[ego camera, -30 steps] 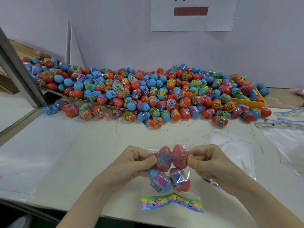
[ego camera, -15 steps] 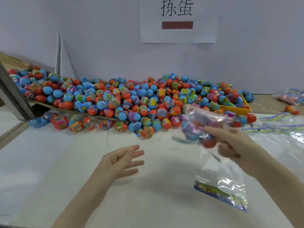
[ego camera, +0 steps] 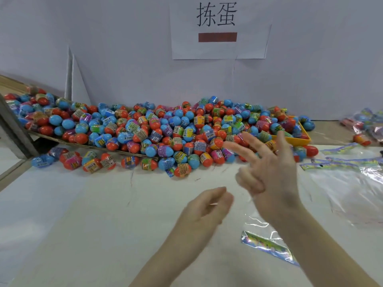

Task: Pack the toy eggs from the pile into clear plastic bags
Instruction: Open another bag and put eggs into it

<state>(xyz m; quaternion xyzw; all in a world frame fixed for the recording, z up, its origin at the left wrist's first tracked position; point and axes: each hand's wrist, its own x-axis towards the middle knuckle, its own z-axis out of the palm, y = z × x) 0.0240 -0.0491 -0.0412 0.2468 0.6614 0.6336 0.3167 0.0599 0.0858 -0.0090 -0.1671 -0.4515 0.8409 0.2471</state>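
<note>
White sheeting covers the table (ego camera: pixel 87 214), and a pale wall behind carries a paper sign (ego camera: pixel 217 30) with two printed characters and a dark red bar.

From the head camera, the pile of toy eggs (ego camera: pixel 165 129) stretches across the back of the table from the left edge to a yellow tray (ego camera: pixel 304 139) on the right; the eggs are blue and orange with printed bands, lying at all angles, with no common direction. A loose row of them has spilled forward onto the white surface.

The right hand (ego camera: pixel 267 172) is raised in front of the pile's right part, its fingers (ego camera: pixel 238 149) spread wide and straight, holding nothing; blur softens their outline. The left hand (ego camera: pixel 205 210) hovers lower, nearer the camera, fingers loosely curled and empty, well apart from the eggs.

An empty clear plastic bag (ego camera: pixel 267 243) lies flat on the table below the right forearm, its coloured header strip running from upper left to lower right. More clear bags (ego camera: pixel 352 183) lie spread at the right edge, and filled bags (ego camera: pixel 364 121) sit beyond them by the wall.
</note>
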